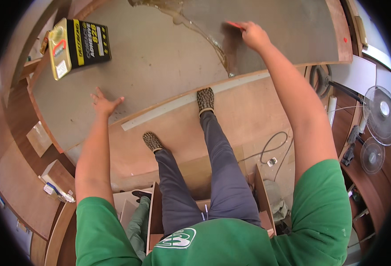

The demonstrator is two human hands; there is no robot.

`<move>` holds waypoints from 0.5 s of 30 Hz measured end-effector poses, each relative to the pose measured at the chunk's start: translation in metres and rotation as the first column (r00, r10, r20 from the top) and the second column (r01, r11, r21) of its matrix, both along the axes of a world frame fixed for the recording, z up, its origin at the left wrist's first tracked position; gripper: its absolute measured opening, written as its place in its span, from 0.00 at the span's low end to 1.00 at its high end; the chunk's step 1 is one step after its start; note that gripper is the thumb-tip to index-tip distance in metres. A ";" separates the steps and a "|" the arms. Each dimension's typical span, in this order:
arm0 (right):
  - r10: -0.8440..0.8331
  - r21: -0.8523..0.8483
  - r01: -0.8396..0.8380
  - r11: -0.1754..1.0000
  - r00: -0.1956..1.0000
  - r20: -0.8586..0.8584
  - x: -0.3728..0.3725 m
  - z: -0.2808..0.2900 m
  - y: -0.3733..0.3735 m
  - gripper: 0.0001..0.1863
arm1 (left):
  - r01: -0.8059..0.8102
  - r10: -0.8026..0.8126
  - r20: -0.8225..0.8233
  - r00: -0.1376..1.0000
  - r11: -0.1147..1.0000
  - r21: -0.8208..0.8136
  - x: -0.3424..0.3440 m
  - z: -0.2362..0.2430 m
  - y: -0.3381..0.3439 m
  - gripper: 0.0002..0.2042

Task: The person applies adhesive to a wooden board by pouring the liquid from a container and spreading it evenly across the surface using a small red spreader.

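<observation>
A grey-faced panel [146,57] with wooden edges fills the upper view. My right hand [255,36] grips a red flat spreader [233,24] over its upper right part, beside a glossy amber band of adhesive [213,44] crossing the surface. The area under the spreader is blurred and dark. My left hand [106,101] has its fingers spread at the panel's left, near the front edge, holding nothing. A yellow-and-black metal can [81,46] stands on the panel just beyond it.
Two fans [377,115] stand right, near a cable [266,148]. My feet [204,99] are on a pale wooden surface [248,106] below the panel. Another person's leg [138,221] shows lower left. Wooden boards [25,186] line the left side.
</observation>
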State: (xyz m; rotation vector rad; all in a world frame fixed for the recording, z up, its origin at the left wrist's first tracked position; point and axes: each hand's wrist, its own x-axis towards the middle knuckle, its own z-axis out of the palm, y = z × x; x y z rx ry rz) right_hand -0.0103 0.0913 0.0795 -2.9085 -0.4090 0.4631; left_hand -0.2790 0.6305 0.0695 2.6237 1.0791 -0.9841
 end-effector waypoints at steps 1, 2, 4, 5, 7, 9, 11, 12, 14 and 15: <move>-0.004 -0.005 0.004 1.000 1.000 0.001 0.003 -0.006 0.005 0.22 | -0.025 0.025 -0.027 0.999 1.000 0.010 -0.008 -0.004 0.001 0.69; -0.008 -0.009 0.008 1.000 1.000 0.004 0.002 -0.011 0.007 0.22 | -0.021 0.020 -0.051 0.998 1.000 -0.008 -0.018 -0.009 -0.003 0.69; 0.015 -0.022 -0.015 1.000 1.000 -0.027 -0.001 -0.018 0.010 0.23 | -0.013 0.010 -0.074 0.997 0.999 -0.034 -0.025 -0.013 -0.015 0.69; 0.026 -0.028 -0.027 0.999 0.999 -0.036 -0.001 -0.019 0.010 0.24 | -0.012 0.010 -0.056 0.998 0.999 -0.037 -0.027 -0.015 -0.019 0.69; 0.020 -0.018 -0.021 1.000 0.996 -0.092 -0.006 -0.013 0.020 0.25 | -0.007 0.006 -0.025 1.000 1.000 -0.021 -0.036 -0.015 -0.012 0.70; 0.017 -0.023 -0.020 1.000 0.991 -0.132 -0.014 -0.008 0.023 0.26 | 0.010 -0.010 -0.024 1.000 1.000 -0.021 -0.039 -0.016 -0.008 0.69; 0.018 -0.039 -0.025 0.999 0.987 -0.159 -0.020 -0.005 0.022 0.27 | 0.031 -0.032 -0.018 0.999 0.999 -0.018 -0.039 -0.018 -0.006 0.69; 0.025 -0.059 -0.035 0.998 0.985 -0.172 -0.023 -0.002 0.024 0.27 | 0.042 -0.043 -0.015 0.999 0.999 -0.015 -0.038 -0.020 -0.005 0.69; 0.036 -0.097 -0.057 0.994 0.979 -0.201 -0.036 0.001 0.029 0.28 | 0.038 -0.039 -0.030 0.999 0.999 -0.018 -0.038 -0.022 0.000 0.69; 0.066 -0.096 -0.087 0.992 0.977 -0.200 -0.052 0.009 0.030 0.26 | 0.024 -0.025 -0.048 0.999 0.999 -0.030 -0.038 -0.018 -0.004 0.70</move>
